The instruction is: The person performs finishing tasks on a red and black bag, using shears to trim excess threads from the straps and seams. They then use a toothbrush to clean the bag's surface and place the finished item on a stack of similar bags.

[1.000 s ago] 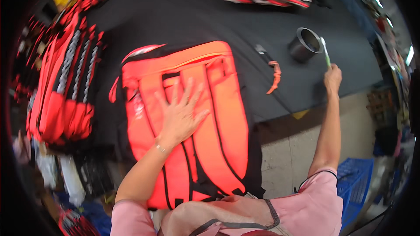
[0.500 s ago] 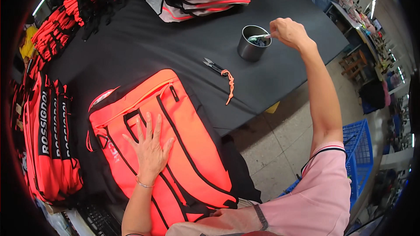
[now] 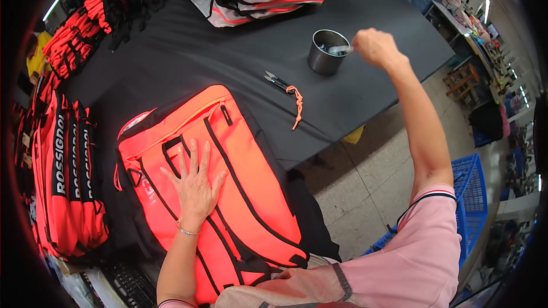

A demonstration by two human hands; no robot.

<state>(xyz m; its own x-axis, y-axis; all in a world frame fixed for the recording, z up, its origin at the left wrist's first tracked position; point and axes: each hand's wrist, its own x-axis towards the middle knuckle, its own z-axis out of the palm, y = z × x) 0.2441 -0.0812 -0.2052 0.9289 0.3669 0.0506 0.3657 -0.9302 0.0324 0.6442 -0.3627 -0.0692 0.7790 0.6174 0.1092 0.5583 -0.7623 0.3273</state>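
Note:
An orange-red backpack (image 3: 254,185) with black trim lies flat in front of me. My left hand (image 3: 197,191) rests on it, fingers spread, below the black loop on its upper part. Off to the right, my right hand (image 3: 377,50) is closed around a slim pale tool (image 3: 339,49), whose kind is blurred. The tool's far end is over the mouth of a dark metal cup (image 3: 324,64), which has some dark contents. Between cup and backpack lies a pair of thread snips (image 3: 277,81) with a knotted orange cord (image 3: 298,105).
Grey bags with orange piping (image 3: 257,0) are stacked at the back of the dark table (image 3: 228,51). Red and black bags (image 3: 68,188) stand at the left, by a keyboard (image 3: 128,285). Blue plastic crates (image 3: 471,188) sit on the floor at right, near a wooden stool (image 3: 461,81).
My right hand still grips the pale tool, which now lies flatter across the cup's mouth and is smeared by motion. My left hand keeps its place on the backpack; the whole view has shifted slightly.

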